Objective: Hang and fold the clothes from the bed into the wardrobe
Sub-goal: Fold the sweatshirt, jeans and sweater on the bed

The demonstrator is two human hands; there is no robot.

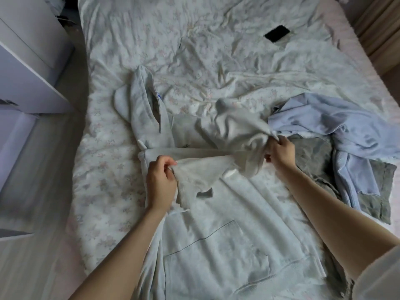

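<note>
Nearest lies a pale grey hoodie (216, 245), spread front-up on the bed (216, 50) with its kangaroo pocket showing and hood off to the left. Across its chest a sleeve is stretched: the left hand (161, 180) pinches the ribbed cuff end with curled fingers (171, 164), and the right hand (281, 152) grips bunched fabric. Two more garments lie right, one light blue (346, 122), one dark grey (313, 156). One black phone (277, 33) rests farther up the bed.
</note>
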